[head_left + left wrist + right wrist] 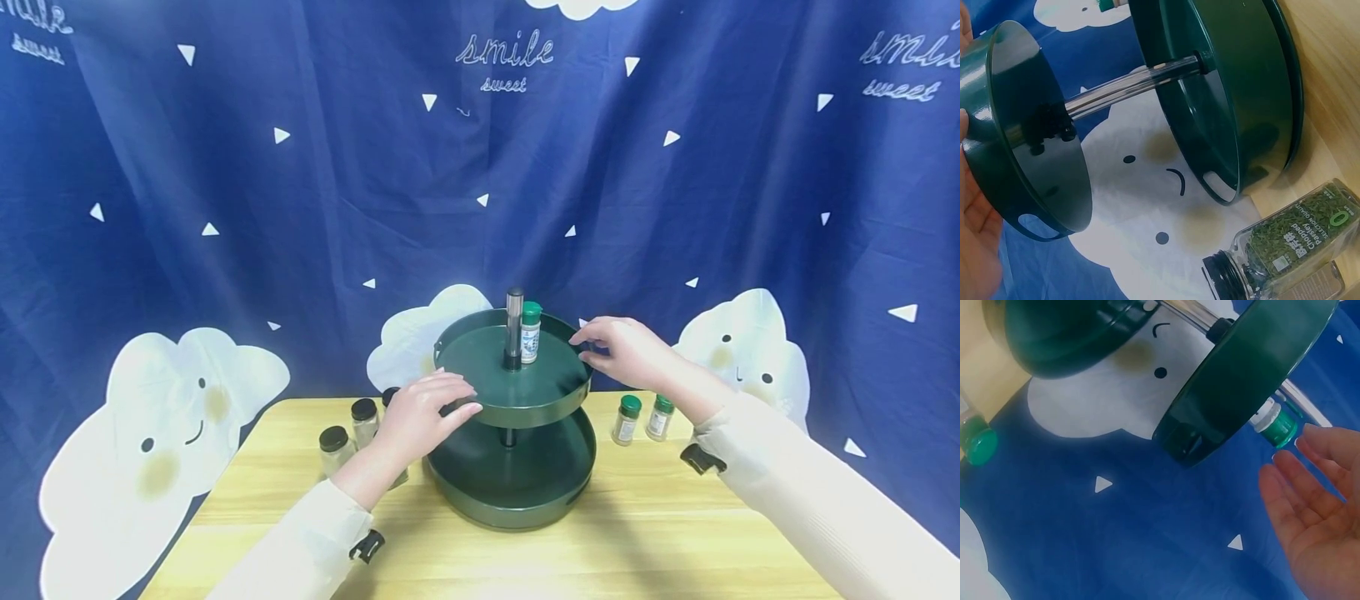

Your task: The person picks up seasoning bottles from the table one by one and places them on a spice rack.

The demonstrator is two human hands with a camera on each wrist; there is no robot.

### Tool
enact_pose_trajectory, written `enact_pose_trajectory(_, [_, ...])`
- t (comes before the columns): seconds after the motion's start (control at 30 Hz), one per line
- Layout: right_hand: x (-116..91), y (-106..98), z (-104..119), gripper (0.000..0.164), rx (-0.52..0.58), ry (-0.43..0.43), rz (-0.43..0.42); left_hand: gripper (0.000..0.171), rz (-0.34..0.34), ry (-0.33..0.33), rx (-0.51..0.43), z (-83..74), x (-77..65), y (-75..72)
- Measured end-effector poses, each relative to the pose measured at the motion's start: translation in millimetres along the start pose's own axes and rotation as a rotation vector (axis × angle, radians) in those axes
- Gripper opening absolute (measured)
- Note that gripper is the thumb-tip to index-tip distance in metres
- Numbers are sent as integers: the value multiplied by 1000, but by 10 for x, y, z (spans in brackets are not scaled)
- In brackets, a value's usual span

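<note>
A dark green two-tier round rack point(510, 508) stands on the table, its tiers joined by a shiny metal post point(1135, 86). A small green-capped spice bottle point(529, 342) stands upright on the upper tier beside the post. My left hand point(420, 417) is at the near left rim of the upper tier point(979, 94), fingers loosely extended and a fingertip against its outer wall. Over the right rim hovers my right hand point(626, 354), fingers slightly bent and apart, with nothing between them. In the right wrist view the bottle's green cap point(1280, 429) shows just beyond those fingertips.
Several black-capped jars point(335, 450) stand left of the rack, partly behind my left hand; one holds chopped parsley point(1297, 231). Two green-capped bottles point(626, 421) stand to the right. A blue curtain point(480, 167) hangs behind the wooden table point(675, 517).
</note>
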State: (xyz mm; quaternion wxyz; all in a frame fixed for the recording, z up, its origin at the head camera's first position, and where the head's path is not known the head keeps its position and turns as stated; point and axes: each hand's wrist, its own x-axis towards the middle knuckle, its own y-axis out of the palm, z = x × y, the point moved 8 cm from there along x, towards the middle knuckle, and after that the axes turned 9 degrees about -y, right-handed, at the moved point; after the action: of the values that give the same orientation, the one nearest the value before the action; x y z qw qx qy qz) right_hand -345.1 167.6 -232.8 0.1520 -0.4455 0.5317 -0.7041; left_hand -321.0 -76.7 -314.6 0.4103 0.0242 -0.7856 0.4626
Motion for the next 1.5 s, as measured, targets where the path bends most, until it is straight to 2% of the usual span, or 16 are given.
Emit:
enact_pose_trajectory(0.33, [-99, -19, -62, 19, 33, 51, -6, 25, -6, 8, -22, -18, 0, -16])
enact_pose_trajectory(0.7, [-211, -28, -144, 18, 37, 57, -25, 26, -1, -1, 1, -12, 5, -10])
enact_pose_trajectory(1.5, [-491, 52, -308, 18, 63, 115, -20, 27, -14, 8, -23, -5, 6, -20])
